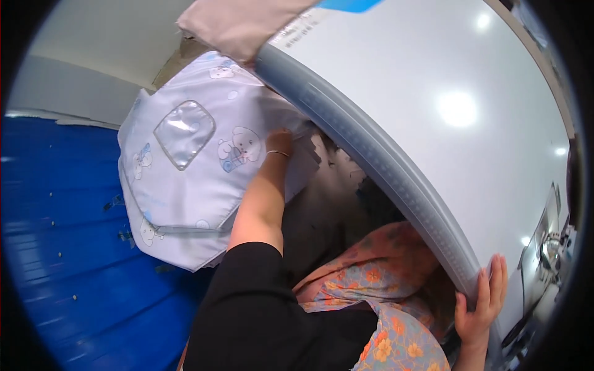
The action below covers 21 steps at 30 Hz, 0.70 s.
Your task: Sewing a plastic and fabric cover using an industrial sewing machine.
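Note:
A white cloth piece with a printed bear pattern, piped edges and a clear diamond-shaped window lies in a bulky layered heap below the table's left edge. Down beside that edge reaches my left hand, wearing a thin bracelet, at the right side of the heap. It touches or nearly touches the cloth; its fingers are hidden in shadow. My right hand rests over the grey rounded edge of the white table, fingers stretched out and holding nothing.
Blue sheeting or flooring spreads at the left, with small loose bits on it. A beige cloth hangs over the table's far corner, near a blue item. My floral apron is close to the table edge. Metal machine parts stand at the far right.

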{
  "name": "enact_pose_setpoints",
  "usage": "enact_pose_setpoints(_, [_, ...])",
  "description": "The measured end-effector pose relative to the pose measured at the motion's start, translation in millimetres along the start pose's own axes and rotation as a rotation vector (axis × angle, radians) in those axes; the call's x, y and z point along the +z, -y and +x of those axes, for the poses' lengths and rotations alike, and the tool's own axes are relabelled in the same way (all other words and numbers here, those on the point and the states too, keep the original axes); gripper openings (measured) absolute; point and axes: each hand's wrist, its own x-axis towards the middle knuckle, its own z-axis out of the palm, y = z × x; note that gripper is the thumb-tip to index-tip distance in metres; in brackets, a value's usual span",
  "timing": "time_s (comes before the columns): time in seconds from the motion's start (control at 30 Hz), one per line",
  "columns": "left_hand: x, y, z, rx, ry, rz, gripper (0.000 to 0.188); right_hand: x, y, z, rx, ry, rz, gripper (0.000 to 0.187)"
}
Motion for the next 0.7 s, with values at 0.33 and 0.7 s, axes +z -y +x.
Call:
enact_pose_setpoints(0.33, [-220.9,167.4,-52.7,-0.546,-1.161,-1.914,0.036,0.7,5.0,5.2,-0.027,-0.087,-0.009,0.056])
enact_pose_setpoints(0.7, [-524.2,-275.7,-144.4,1.048,-0.236,-2.825,0.027,55.3,98.1,86.2,0.323,-0.344,1.466,0.076])
